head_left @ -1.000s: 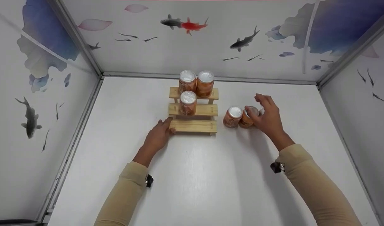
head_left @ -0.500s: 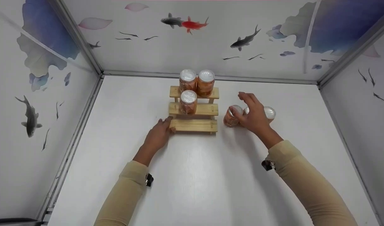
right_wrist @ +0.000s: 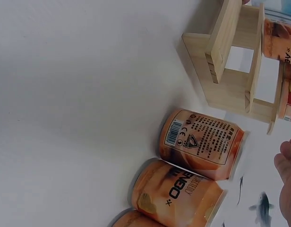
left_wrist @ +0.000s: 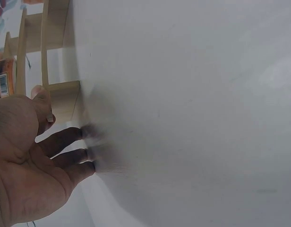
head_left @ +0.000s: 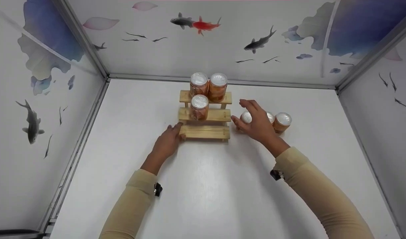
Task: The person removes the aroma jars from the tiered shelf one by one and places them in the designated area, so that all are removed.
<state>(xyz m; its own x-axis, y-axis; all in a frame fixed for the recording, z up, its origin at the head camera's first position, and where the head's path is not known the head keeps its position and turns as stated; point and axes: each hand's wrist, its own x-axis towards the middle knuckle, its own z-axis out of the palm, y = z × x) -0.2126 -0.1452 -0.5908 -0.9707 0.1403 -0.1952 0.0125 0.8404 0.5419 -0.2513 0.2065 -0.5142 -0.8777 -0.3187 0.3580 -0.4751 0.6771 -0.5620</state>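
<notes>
I counted three cans (head_left: 199, 107) on the wooden rack (head_left: 205, 132), three left beside it; my right hand (head_left: 258, 125) hovered spread over the nearest can (head_left: 246, 117), my left hand (head_left: 168, 142) resting flat against the rack

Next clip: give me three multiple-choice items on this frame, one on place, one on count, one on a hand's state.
1. Where does the left hand rest?
A. on a can
B. at the rack's bottom step
C. on the wall

2. How many cans stand on the rack?
A. three
B. one
C. five

3. How is the right hand?
A. a closed fist
B. flat on the table
C. fingers spread over the cans beside the rack

B: its fingers touch the lowest step's left end.
A: two on the top step, one on the middle.
C: its fingers arch above the nearest can, gripping nothing.
</notes>
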